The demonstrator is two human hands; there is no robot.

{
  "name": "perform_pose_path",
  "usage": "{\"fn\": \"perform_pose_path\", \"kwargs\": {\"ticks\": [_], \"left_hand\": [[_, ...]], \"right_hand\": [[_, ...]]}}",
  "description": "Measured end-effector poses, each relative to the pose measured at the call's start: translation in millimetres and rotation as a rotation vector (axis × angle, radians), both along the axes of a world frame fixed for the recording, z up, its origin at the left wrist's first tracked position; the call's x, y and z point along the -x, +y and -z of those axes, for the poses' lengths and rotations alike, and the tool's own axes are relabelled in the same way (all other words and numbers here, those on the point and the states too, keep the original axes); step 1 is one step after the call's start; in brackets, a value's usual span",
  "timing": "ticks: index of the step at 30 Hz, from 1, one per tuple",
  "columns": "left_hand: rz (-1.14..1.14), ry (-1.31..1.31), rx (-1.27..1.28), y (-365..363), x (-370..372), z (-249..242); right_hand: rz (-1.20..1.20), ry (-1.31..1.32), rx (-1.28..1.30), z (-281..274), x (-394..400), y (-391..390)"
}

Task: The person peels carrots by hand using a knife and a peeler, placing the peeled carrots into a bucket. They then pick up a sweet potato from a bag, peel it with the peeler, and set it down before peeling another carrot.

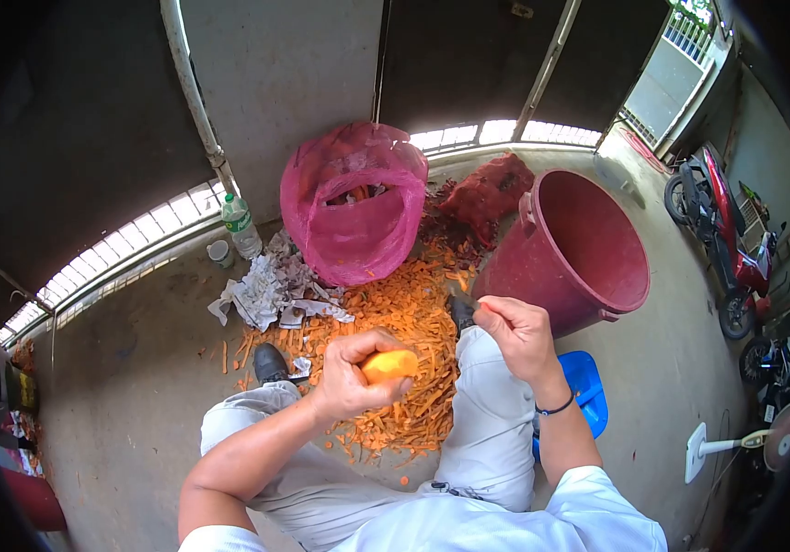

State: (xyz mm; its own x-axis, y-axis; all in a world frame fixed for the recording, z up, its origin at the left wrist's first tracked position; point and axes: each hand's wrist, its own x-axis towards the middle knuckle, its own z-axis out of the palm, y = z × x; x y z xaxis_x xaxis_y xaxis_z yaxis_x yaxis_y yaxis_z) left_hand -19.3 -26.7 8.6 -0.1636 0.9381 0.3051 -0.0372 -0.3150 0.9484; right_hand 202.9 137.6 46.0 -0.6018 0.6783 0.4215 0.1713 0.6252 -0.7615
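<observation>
A peeled orange carrot [389, 367] sits in my left hand [351, 373], with the fingers wrapped round it and its blunt end showing. My right hand [521, 333] is closed in a pinch on a small bladed tool [466, 301], whose thin dark end sticks out to the left; the handle is mostly hidden by the fingers. Both hands are apart, above my knees. Below them, between my shoes, a broad heap of orange peelings [404, 322] covers the floor.
Past the heap stand a pink plastic bag [354, 253] with carrots inside and a large dark-red bin [528, 267]. A red mesh sack [492, 193] lies behind. Crumpled paper [275, 285] and a bottle [241, 225] are leftward; a blue plastic container [588, 373] is by my right arm.
</observation>
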Motion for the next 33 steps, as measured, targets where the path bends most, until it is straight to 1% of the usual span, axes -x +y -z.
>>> {"fn": "perform_pose_path", "kwargs": {"ticks": [1,2,3,4,6,7,8,10,11,12,14,16,17,18,19,20,21,22,23,24,25,26,28,29,30,31,32,33], "left_hand": [[-0.023,-0.037,0.013,2,2,0],[-0.015,-0.095,0.043,4,3,3],[-0.014,-0.051,-0.007,8,7,5],[-0.014,-0.005,-0.058,11,9,5],[0.002,-0.026,-0.060,12,8,6],[0.019,-0.048,-0.058,12,7,5],[0.020,-0.046,-0.056,12,7,6],[0.030,-0.031,-0.048,12,6,8],[0.032,-0.032,-0.044,13,5,11],[0.047,-0.050,-0.060,15,5,15],[0.062,-0.067,-0.077,18,6,22],[0.097,-0.139,-0.110,20,7,24],[0.096,-0.139,-0.111,19,8,24],[0.050,-0.041,-0.108,18,8,20],[0.004,0.056,-0.104,17,7,17],[0.003,0.055,-0.105,18,7,15],[-0.053,0.256,-0.153,20,7,13],[-0.107,0.457,-0.200,22,7,12],[-0.105,0.456,-0.201,22,5,12],[-0.121,0.534,-0.201,22,4,12],[-0.139,0.613,-0.201,22,3,12],[-0.139,0.613,-0.201,20,0,12],[-0.127,0.420,0.067,16,-5,9],[-0.132,0.420,0.068,18,-9,9],[-0.176,0.124,0.044,21,-13,8],[-0.215,-0.171,0.018,23,-15,8],[-0.214,-0.170,0.017,24,-12,8],[-0.099,-0.330,0.176,25,-7,9]], "right_hand": [[-0.006,-0.007,0.001,1,-2,-1],[-0.004,-0.049,0.124,0,-3,-4],[0.001,-0.085,0.246,-1,-4,-7],[0.002,-0.083,0.243,0,-4,-7],[-0.188,-0.022,0.738,7,-4,-9],[-0.244,0.015,0.823,8,-4,-11],[-0.244,0.017,0.824,10,-2,-17],[-0.267,0.104,0.548,10,12,-36],[-0.255,0.082,0.367,11,14,-38],[-0.253,0.083,0.370,5,14,-40],[-0.307,-0.101,-0.030,-15,15,-43],[-0.300,-0.087,-0.053,-13,14,-44],[-0.313,-0.110,-0.137,-14,13,-41],[-0.325,-0.134,-0.222,-14,13,-40],[-0.326,-0.136,-0.222,-14,14,-40],[-0.297,-0.082,-0.192,-12,16,-40],[-0.266,-0.028,-0.162,-11,18,-41],[-0.264,-0.029,-0.162,-8,18,-42],[-0.257,-0.051,-0.022,-6,18,-43],[-0.250,-0.072,0.117,-2,18,-44],[-0.271,-0.023,0.100,9,23,-44],[-0.272,-0.023,0.099,17,22,-44],[-0.233,-0.021,0.241,33,20,-45],[-0.229,0.137,0.317,44,23,-45],[-0.233,0.137,0.317,44,26,-49],[-0.174,0.291,0.531,42,30,-53],[-0.110,0.446,0.743,41,30,-56],[-0.103,0.408,0.800,49,24,-54]]}}
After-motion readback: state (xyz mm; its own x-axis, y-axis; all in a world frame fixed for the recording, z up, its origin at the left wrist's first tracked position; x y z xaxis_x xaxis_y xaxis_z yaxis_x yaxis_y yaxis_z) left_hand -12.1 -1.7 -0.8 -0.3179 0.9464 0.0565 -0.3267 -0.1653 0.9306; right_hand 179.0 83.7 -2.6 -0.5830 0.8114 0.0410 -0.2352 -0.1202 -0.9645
